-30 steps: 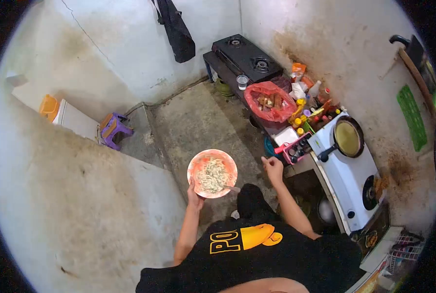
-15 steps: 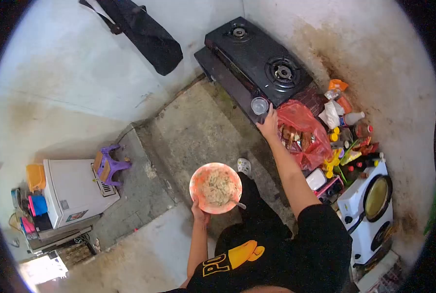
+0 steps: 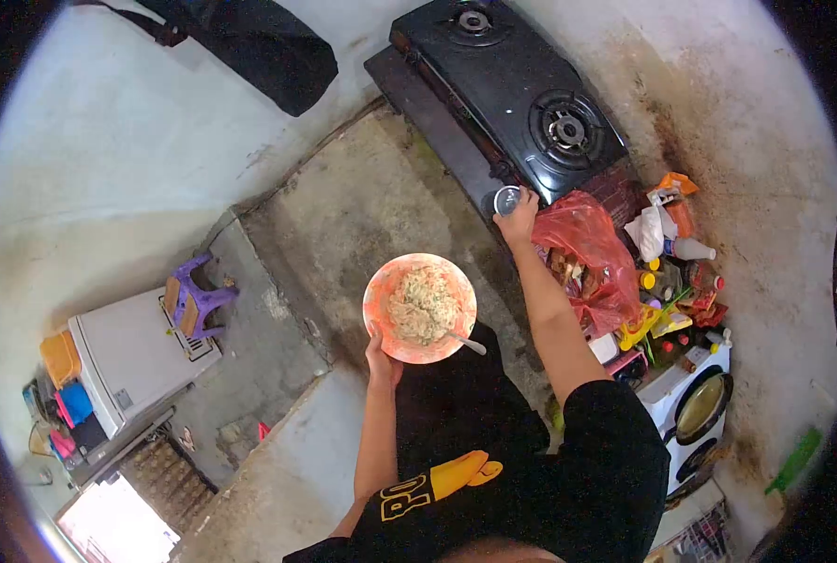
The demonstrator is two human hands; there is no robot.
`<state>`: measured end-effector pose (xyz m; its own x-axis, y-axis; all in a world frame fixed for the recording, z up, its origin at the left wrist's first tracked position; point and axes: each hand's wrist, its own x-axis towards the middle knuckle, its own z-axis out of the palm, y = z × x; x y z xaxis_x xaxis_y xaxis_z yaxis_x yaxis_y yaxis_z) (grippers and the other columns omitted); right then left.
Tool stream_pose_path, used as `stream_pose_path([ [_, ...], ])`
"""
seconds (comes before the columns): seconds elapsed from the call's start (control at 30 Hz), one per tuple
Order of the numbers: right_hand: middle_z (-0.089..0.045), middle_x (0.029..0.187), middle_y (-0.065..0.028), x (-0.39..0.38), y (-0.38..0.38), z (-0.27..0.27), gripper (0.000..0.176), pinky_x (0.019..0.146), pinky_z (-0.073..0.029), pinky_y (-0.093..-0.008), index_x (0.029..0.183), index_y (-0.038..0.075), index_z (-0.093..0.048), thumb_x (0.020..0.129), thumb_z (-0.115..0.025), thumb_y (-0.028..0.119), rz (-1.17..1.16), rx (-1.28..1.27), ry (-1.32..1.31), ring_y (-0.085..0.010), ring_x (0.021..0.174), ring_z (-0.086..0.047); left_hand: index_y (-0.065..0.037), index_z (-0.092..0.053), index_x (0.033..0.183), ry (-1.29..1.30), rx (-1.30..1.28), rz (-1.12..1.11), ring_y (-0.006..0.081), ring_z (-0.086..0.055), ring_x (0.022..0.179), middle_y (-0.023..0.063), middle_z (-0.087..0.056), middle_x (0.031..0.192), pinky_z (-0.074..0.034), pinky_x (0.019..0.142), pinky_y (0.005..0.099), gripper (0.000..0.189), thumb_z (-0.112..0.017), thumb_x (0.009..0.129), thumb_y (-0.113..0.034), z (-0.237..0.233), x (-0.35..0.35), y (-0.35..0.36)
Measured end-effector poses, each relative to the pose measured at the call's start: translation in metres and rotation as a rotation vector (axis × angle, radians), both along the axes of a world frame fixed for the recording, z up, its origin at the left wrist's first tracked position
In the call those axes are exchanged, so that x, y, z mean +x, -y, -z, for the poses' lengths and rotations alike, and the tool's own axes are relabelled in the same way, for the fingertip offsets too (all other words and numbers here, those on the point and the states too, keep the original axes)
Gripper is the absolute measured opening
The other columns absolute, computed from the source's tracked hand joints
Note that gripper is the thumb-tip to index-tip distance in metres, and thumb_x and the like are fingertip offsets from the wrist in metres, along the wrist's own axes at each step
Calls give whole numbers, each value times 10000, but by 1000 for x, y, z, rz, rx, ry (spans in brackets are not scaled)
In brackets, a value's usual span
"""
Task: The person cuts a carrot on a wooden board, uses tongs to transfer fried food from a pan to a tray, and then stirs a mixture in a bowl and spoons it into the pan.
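My left hand [image 3: 383,362] is closed on the rim of an orange-and-white bowl [image 3: 373,308], holding it in front of my body. Pale, shredded-looking food [image 3: 422,302] with green bits fills the bowl, and a metal spoon [image 3: 469,344] leans out over its right side. My right hand [image 3: 520,221] reaches forward and is wrapped round a clear plastic cup [image 3: 506,200] at the dark counter's edge, just below the stove. Beside that hand lies a red plastic bag [image 3: 587,246] with brownish items inside.
A black two-burner gas stove [image 3: 521,94] stands ahead. Bottles and packets crowd the wall side, near a white stove [image 3: 690,422] with a pan [image 3: 704,409]. At left are a small white fridge [image 3: 132,352] and a purple stool [image 3: 203,296]; concrete floor [image 3: 362,197] lies between.
My view has shifted. The bowl in my left hand now appears higher in view. My right hand's fingers have come further round the cup, and the cup looks more tilted.
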<state>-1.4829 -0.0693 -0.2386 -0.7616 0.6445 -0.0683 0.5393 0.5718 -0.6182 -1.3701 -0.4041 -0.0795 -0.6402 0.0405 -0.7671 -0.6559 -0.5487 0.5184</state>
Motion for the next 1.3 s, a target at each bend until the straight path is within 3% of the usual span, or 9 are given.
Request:
stream_pose_path([
  [0.17,-400,1256,-199,21,8,-52,918,1028,-361,-427,1331,39,-406,501,-799,53,-89,-30,-241,-385,1182,-413,-29,-258,1433,-58,135,150,302,-376,1317,143,-371,1441,-321,1080,455,652,-434,960,-441,6,-5,5],
  [0.4,-422,1258,-190,90,41,-266,851,1035,-365,-419,1332,82,-431,547,-758,39,-344,75,-427,-371,1194,-426,-19,-242,1441,-64,143,342,336,-407,1291,154,-382,1438,-335,1074,470,648,-409,971,-433,-41,-9,-6],
  [0.53,-428,1270,-181,153,71,-356,830,1013,-389,-406,1335,83,-429,584,-783,65,-401,150,-371,-360,1193,-439,-29,-289,1428,-159,203,553,267,-458,1264,120,-440,1401,-398,1030,408,642,-372,978,-479,-73,7,-3],
  [0.63,-443,1268,-172,205,98,-393,839,1020,-380,-412,1337,66,-449,590,-827,122,-428,260,-411,-341,1193,-451,-35,-292,1426,-235,242,647,253,-463,1261,116,-439,1402,-405,1023,394,634,-340,984,-486,-104,32,3],
  [0.77,-446,1262,-171,275,128,-434,815,1006,-396,-419,1333,73,-452,596,-800,67,-372,391,-394,-346,1197,-450,-49,-299,1420,-238,342,772,250,-469,1254,112,-443,1398,-405,1029,392,624,-319,986,-497,-132,69,11],
  [1.03,-445,1262,-158,427,190,-482,779,1000,-407,-431,1323,81,-467,609,-771,22,-77,534,-332,-350,1187,-455,-72,-286,1426,-173,374,1146,255,-489,1238,109,-446,1393,-457,988,418,613,-320,983,-494,-198,168,16],
  [1.2,-453,1249,-159,540,187,-492,782,993,-411,-406,1320,75,-482,604,-799,67,144,548,-291,-336,1176,-469,-73,-277,1431,-125,407,1372,268,-487,1239,119,-433,1403,-455,993,427,618,-341,977,-487,-203,252,-17],
  [1.27,-463,1206,-188,592,197,-500,739,966,-412,-427,1281,23,-491,643,-816,206,236,547,-269,-364,1142,-468,-77,-276,1433,-123,469,1455,269,-485,1241,123,-431,1404,-450,998,431,627,-348,972,-496,-191,293,-25],
  [1.3,-465,1202,-184,620,202,-500,791,965,-411,-417,1288,20,-489,594,-827,194,295,542,-271,-358,1141,-473,-80,-275,1434,-120,519,1500,270,-483,1243,126,-428,1406,-445,1003,434,636,-355,968,-505,-186,316,-26],
])
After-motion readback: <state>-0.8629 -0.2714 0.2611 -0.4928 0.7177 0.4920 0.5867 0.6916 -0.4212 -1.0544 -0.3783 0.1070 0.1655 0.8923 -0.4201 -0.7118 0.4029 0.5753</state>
